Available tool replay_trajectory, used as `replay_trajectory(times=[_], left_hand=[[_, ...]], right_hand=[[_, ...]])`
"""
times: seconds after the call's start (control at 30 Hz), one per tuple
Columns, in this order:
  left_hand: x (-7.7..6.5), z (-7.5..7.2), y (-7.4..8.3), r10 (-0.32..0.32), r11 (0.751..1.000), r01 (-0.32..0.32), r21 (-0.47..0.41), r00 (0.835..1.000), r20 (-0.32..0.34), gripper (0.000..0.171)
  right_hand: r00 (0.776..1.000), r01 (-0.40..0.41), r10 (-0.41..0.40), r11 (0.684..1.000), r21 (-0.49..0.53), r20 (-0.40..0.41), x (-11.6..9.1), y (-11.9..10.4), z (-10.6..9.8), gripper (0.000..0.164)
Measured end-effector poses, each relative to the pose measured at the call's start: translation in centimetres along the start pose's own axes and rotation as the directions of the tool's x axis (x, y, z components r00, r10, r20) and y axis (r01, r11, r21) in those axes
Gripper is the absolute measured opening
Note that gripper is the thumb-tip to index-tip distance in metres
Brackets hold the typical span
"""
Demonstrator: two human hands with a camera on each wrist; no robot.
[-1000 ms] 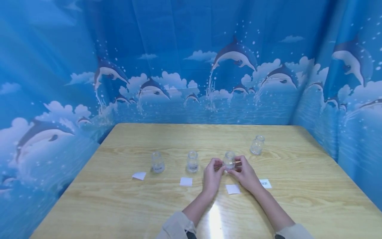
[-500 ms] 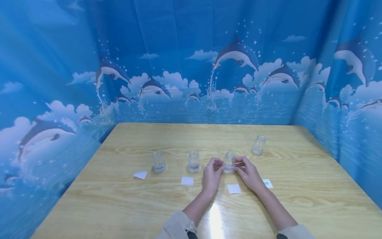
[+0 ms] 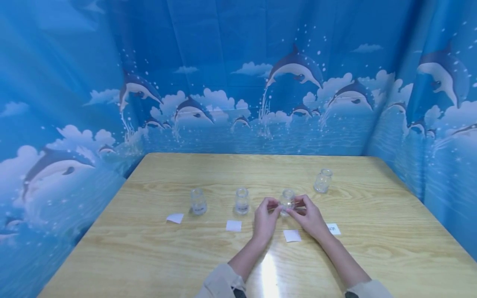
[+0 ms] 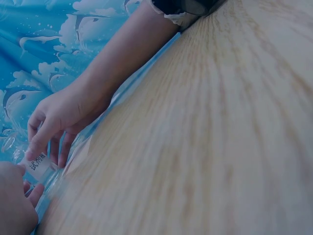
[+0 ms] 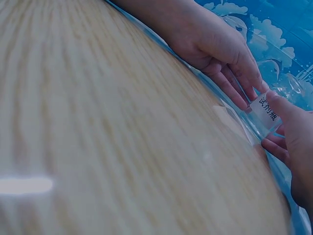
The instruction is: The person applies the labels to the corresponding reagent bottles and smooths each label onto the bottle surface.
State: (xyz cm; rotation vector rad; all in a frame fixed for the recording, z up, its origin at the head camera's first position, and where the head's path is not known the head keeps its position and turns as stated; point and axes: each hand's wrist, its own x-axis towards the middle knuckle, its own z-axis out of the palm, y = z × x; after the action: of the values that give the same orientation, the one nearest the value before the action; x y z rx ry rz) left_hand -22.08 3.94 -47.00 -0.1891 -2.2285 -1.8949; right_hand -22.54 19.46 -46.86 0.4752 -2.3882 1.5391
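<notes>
Upright between both hands stands a small clear glass reagent bottle (image 3: 287, 196), open at the top. A white label (image 5: 264, 108) with black Chinese characters is on its near side. My left hand (image 3: 265, 220) grips the bottle from the left, its thumb at the label's edge. From the right, my right hand (image 3: 312, 219) holds it with fingers round the far side and the thumb pressed on the label. In the left wrist view the label (image 4: 37, 165) shows between the two thumbs, partly covered. A blank white paper slip (image 3: 292, 236) lies just in front of the bottle.
Two more labelled bottles stand to the left, one at the middle (image 3: 242, 203) and one farther out (image 3: 198, 203), each with a paper slip (image 3: 233, 225) in front. Another bottle (image 3: 322, 181) stands at the back right. A printed label (image 3: 333, 229) lies beside the right wrist.
Half a second ago the right thumb was at the bottle's side, leaving the label in sight; now it lies across the front again. The bottle stays in nearly the same place.
</notes>
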Motion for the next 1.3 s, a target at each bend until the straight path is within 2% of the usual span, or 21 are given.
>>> replay_trajectory(times=[0.2,0.43,0.7,0.87,1.17,1.3], left_hand=[[-0.02,0.00,-0.05,0.002,1.000,-0.002,-0.028,1.000,0.002,0.018],[-0.06,-0.10,-0.04,0.022,1.000,-0.022,-0.018,1.000,-0.003,0.019],[0.11,-0.08,-0.20,0.094,0.995,-0.093,0.044,0.996,-0.007,0.026],[0.07,-0.12,-0.23,0.080,0.996,-0.079,0.050,0.997,-0.012,0.028],[-0.03,-0.21,-0.20,0.032,0.999,-0.033,-0.005,0.999,-0.014,0.016],[-0.06,-0.16,-0.11,0.048,0.999,-0.048,0.000,0.999,-0.021,0.014]], right_hand=[[0.997,0.075,-0.075,0.997,-0.023,0.007,0.02,0.08,-0.13,0.028],[0.992,0.125,-0.126,0.992,0.016,0.030,0.09,0.48,-0.57,0.021],[0.983,0.184,-0.183,0.982,-0.035,0.024,0.17,0.49,-0.38,0.030],[0.986,0.164,-0.163,0.986,-0.034,0.028,0.14,0.58,-0.29,0.030],[0.997,0.070,-0.073,0.992,0.101,0.028,-0.09,0.30,-0.39,0.020],[0.998,0.062,-0.063,0.993,0.103,0.005,-0.13,0.18,-0.30,0.020]])
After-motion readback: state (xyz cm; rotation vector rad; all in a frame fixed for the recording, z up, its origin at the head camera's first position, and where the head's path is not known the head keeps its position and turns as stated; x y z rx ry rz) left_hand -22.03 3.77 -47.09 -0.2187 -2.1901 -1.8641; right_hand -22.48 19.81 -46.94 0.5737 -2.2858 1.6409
